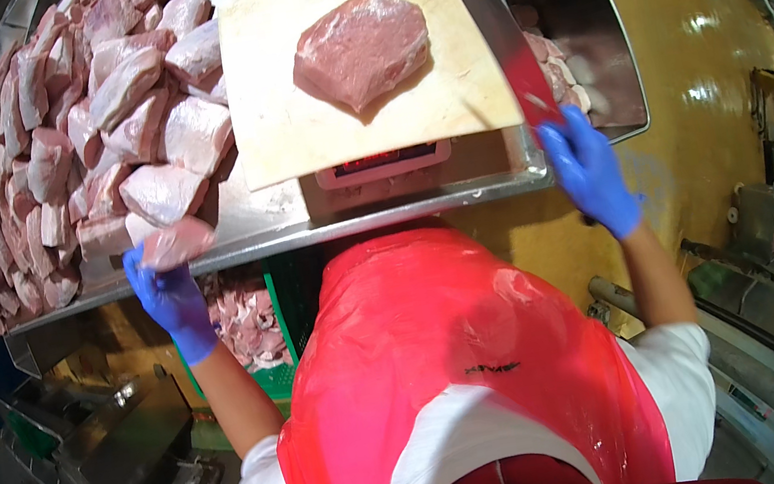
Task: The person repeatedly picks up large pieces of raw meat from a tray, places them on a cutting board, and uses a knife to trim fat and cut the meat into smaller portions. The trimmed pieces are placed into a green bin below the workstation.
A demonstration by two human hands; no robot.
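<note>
My left hand (165, 295), in a blue glove, is closed on a slab of raw meat (178, 245) at the front edge of the metal table, just before the big meat pile (99, 115). My right hand (585, 168), gloved in blue too, grips a long knife (498, 32) with a red handle. Its blade points away from me along the right edge of the pale cutting board (276, 118). One thick piece of pink meat (362, 48) lies on the board, apart from both hands.
Right of the table stands a deep metal bin (582, 3) with meat pieces inside. A scale with a lit red display (382, 162) sits under the board's near edge. Below the table, a green crate (273, 382) holds meat trimmings. The metal table edge (383, 215) runs before me.
</note>
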